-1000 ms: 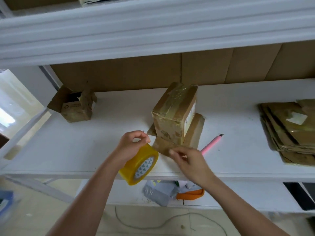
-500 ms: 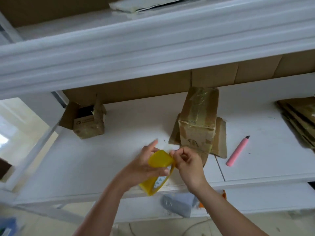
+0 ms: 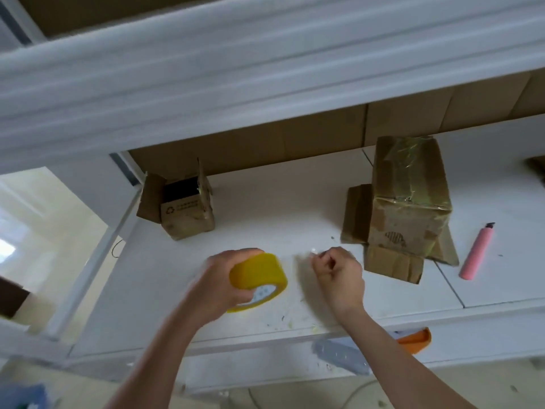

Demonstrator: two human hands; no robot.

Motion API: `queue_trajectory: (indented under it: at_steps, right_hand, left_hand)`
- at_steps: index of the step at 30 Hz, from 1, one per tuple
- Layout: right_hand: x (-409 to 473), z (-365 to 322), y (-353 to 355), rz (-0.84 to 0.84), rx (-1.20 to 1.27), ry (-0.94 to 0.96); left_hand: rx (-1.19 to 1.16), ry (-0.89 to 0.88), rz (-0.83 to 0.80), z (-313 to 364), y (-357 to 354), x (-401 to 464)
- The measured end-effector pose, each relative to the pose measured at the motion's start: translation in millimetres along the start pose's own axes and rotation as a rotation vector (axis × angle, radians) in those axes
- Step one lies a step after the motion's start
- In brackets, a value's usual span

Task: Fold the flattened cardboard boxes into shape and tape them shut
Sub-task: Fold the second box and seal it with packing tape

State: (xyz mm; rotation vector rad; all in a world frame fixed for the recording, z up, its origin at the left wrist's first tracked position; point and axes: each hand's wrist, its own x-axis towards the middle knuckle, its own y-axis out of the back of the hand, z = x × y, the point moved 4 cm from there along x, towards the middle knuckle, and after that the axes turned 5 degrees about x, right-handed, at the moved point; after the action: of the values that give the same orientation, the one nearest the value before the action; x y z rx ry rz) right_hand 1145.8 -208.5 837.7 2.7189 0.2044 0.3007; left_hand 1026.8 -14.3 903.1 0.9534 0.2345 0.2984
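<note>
The white shelf (image 3: 295,202) had slid across my view since a second before: my head had tipped up and swung left, so the taped box (image 3: 410,199) now sat off to my right instead of dead ahead, standing on the flattened cardboard (image 3: 392,264) under it. The small open box (image 3: 182,211) at the back left had come much nearer the middle. The pink cutter (image 3: 476,252) lay right of the taped box, apart from it, and only a dark corner of the flat stack (image 3: 536,166) showed at the right edge.

My hands had parted. Half a second before they were together at the roll; now my left hand (image 3: 224,281) gripped the yellow tape roll (image 3: 258,277), fingers curled over its top, just above the shelf's front part. My right hand (image 3: 339,276) had drawn away toward the taped box, near its lower flap but not touching it. Its fingers were curled in, thumb and forefinger seemingly pinching something pale and thin at the tips; blur kept me from telling if that was the tape's end. I could not see a strip between the hands.

I took this to mean I was pulling out tape for the next seam, with the open box left to close.
</note>
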Motion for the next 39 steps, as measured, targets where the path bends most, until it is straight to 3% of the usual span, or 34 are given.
queue_trajectory:
  at_steps: [3, 6, 9, 14, 16, 19, 22, 25, 28, 31, 35, 39]
  right_hand:
    - [-0.6, -1.3, -3.4, -0.007, -0.326, 0.214]
    - [-4.6, 8.4, -10.7, -0.057, -0.493, 0.198]
    - [3.0, 19.6, -9.1, -0.129, -0.545, 0.044]
    - [3.3, -6.3, 6.6, -0.157, -0.435, 0.172]
    - [0.9, -20.8, 31.8, -0.03, -0.375, 0.305]
    - [2.2, -41.2, 91.4, 0.308, -0.259, 0.578]
    - [19.9, -40.6, 143.1, 0.436, -0.259, 0.517]
    - [49.6, -22.5, 165.3, 0.116, -0.184, 0.296]
    - [69.7, -0.9, 173.7, -0.216, -0.104, 0.213]
    - [80.6, 12.9, 194.7, -0.295, 0.004, 0.266]
    - [88.4, 21.0, 213.2, -0.471, 0.15, 0.281]
    - [93.0, 24.9, 216.0, -0.572, 0.213, 0.265]
  left_hand:
    - [0.224, -0.016, -0.064, 6.8, 6.5, 9.7]
    - [0.307, -0.066, -0.151, 21.6, -1.0, 24.7]
    - [0.297, -0.005, -0.221, 26.8, -3.7, 34.4]
    - [0.372, 0.01, -0.114, 38.4, 2.2, 36.0]
    - [0.381, -0.022, -0.014, 51.9, 0.2, 42.5]
    - [0.184, -0.148, 0.056, 88.8, -14.8, 54.9]
    - [0.025, -0.284, 0.05, 138.5, -44.0, 72.1]
    - [-0.066, -0.316, -0.021, 182.2, -77.6, 91.1]
    - [-0.213, -0.285, -0.129, 205.4, -104.4, 95.2]
    - [-0.264, -0.292, -0.091, 206.7, -114.4, 84.8]
    - [-0.157, -0.328, 0.008, 207.4, -119.5, 59.2]
    - [-0.213, -0.285, -0.036, 209.2, -129.3, 50.9]
